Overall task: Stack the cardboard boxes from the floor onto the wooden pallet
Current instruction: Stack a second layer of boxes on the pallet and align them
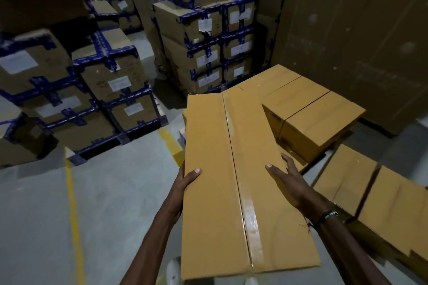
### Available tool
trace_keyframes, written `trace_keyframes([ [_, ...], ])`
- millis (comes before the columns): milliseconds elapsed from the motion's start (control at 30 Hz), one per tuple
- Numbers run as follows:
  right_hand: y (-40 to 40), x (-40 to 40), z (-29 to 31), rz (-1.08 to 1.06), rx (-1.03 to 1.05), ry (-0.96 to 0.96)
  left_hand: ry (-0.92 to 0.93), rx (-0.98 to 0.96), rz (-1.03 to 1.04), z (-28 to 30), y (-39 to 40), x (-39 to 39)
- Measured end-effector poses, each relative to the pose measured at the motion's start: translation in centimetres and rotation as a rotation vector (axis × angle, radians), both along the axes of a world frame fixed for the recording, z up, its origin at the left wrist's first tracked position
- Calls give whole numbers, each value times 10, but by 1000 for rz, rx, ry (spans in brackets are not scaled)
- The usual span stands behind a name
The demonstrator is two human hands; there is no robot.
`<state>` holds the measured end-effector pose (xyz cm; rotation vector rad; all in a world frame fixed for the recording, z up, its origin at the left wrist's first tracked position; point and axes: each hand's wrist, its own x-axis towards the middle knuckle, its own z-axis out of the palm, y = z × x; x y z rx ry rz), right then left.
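Note:
I carry a long tan cardboard box point(222, 180), sealed with clear tape down its middle, in front of my chest. My left hand point(186, 179) grips its left edge, thumb on top and fingers hidden beneath. On the box's right side my right hand point(288, 180) lies with thumb and fingers spread over the top face and edge. Beyond the box sits a stack of similar tan boxes point(315, 113). Whatever they rest on is hidden. More tan boxes point(370, 192) lie low at my right.
Stacks of brown cartons with blue tape point(111, 81) stand on pallets at left and ahead point(208, 41). A tall cardboard wall point(359, 30) rises at the back right. The grey floor carries a yellow line point(73, 203) at left.

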<state>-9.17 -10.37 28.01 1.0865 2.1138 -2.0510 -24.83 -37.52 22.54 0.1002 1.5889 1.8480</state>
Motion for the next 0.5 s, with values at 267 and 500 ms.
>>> trace_keyframes([
  [267,-38,-71,-18,-234,-56,107,107,-26,-276,0,10,-137],
  [500,-69,-112,-30,-411,-21,129,138,-100,-527,0,28,-227],
])
